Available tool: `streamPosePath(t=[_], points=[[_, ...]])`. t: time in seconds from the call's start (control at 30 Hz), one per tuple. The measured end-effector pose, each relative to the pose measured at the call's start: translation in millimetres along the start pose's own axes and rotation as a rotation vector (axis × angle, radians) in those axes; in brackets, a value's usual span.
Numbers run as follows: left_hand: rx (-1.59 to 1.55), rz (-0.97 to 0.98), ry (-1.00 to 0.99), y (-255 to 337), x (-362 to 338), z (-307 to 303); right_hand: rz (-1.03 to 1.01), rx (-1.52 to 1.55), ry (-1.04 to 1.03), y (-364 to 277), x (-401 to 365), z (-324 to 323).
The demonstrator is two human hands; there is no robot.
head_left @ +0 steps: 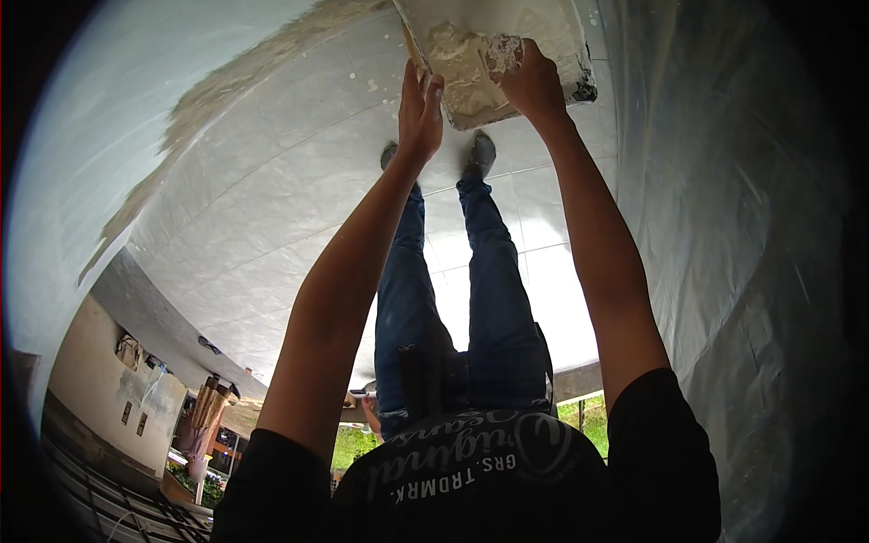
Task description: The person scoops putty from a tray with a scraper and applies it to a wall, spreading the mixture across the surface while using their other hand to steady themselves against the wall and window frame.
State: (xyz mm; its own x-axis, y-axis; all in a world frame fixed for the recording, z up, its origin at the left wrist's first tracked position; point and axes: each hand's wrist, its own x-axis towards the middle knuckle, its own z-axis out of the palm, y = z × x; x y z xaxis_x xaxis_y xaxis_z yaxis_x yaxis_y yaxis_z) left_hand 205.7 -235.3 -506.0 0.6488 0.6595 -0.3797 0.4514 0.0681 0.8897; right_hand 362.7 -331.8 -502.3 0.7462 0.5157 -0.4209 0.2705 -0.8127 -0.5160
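A pale tray [478, 116] with a dark-stained corner holds wet, creamy plaster [453, 45] at the top of the view. My right hand [534, 83] reaches over it, closed on a putty knife [503, 54] whose blade is smeared with plaster. At the tray's left side is my left hand [421, 113], its fingers closed around a flat, narrow tool [415, 45] seen nearly edge-on with a tan strip along it. The exact kind of that tool cannot be made out.
I stand on a pale sheet-covered floor [272, 199] spotted with plaster. Translucent plastic sheeting [715, 226] hangs on the right. A curved, partly coated wall [100, 127] is on the left. Behind me are a wrapped column [206, 418] and part of another person's arm [371, 414].
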Motion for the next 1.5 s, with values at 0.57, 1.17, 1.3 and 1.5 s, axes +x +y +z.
streamPosePath(t=[0.57,1.17,1.3,1.5], points=[[0.021,0.037,-0.012,4.0,-3.8,4.2,-0.004,0.237,0.094,18.8,-13.3,-8.4],[0.051,0.047,-0.045,6.5,-1.3,-5.1,0.122,0.597,-0.026,70.1,-11.1,66.7],[0.008,0.052,-0.064,7.5,0.2,-8.1,0.071,0.639,0.083,64.6,-14.8,53.8],[-0.006,0.039,-0.081,7.4,-1.4,-5.1,0.125,0.315,0.106,32.1,-22.1,37.0]])
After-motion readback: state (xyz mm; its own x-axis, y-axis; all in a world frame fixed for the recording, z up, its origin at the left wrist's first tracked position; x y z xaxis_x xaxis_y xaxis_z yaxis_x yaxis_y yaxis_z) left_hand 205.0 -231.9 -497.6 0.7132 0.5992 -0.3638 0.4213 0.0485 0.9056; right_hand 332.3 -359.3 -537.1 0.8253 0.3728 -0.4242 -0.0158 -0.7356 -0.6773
